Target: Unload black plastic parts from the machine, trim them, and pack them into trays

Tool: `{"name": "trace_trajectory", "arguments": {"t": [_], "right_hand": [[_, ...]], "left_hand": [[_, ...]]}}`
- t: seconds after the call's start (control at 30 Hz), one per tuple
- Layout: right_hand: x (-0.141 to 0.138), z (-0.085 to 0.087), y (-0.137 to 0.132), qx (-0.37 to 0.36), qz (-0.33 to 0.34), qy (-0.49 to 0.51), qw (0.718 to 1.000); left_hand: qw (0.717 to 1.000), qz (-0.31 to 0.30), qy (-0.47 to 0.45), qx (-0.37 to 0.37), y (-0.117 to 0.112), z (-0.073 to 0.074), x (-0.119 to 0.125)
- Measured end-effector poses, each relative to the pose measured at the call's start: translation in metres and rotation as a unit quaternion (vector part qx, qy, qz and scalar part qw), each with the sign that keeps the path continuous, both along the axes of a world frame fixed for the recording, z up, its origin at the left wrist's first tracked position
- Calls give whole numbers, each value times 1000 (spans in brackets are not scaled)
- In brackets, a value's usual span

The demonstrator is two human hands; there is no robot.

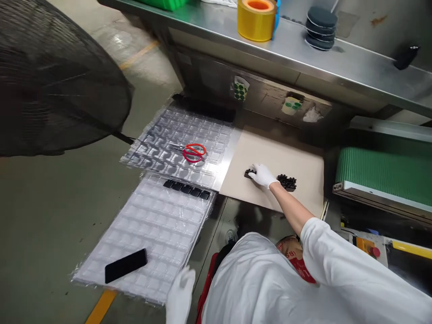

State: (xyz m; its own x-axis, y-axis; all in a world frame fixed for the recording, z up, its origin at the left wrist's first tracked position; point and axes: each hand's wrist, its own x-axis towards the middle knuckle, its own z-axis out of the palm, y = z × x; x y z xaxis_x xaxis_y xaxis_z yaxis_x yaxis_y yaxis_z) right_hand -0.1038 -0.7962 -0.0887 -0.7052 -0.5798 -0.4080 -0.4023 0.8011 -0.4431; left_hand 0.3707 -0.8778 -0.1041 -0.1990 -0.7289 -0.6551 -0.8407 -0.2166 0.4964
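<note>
Black parts [249, 173] sit in a small cluster on a beige board, at the fingertips of a white-gloved hand. Biggest around them is a mesh-covered fan [64, 85] filling the upper left. A steel shelf [219, 22] crosses the top, and a green ribbed belt [388, 173] stands at the right. Between belt and trays lies the beige board [283, 148], its surface level with the working hand. To its left, a clear plastic tray stack [148, 225] slants toward the wearer, and a second stack [199, 117] lies beyond it. Red-handled scissors [193, 152] rest on the farther stack; a dark phone (screen down or off, I cannot tell) [126, 265] rests on the nearer.

The right hand [265, 174] is the nearer one: its fingers and thumb touch the small cluster, though whether they pinch it is too small to tell. The left hand [180, 290], blurred beside the near tray's lower right corner, is well apart from it; its finger position is unclear.

Smaller still, a row of black pieces [186, 189] runs lengthwise along the near tray's far edge, leftward of the right hand. A larger cluster [286, 182] lies just right of that wrist, long axis roughly left to right.
</note>
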Motion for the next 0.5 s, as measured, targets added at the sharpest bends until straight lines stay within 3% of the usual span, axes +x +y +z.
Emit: {"name": "trace_trajectory", "arguments": {"t": [0.07, 0.13, 0.23, 0.3, 0.4, 0.5], "right_hand": [[18, 6, 29, -39, -50, 10, 998], [50, 11, 74, -65, -107, 0, 992], [118, 12, 157, -67, -191, -59, 978], [163, 7, 206, -48, -253, -98, 961], [203, -9, 262, -15, -354, -118, 928], [205, -39, 298, 7, -434, -129, 892]], "left_hand": [[994, -83, 65, -36, -23, 11, -77], [977, -161, 127, -54, -40, 17, -162], [880, -381, 222, -175, -50, 9, -284], [829, -482, 195, -204, -49, -7, -347], [795, -558, 149, -185, -44, -36, -402], [795, -563, 145, -171, -41, -53, -409]]}}
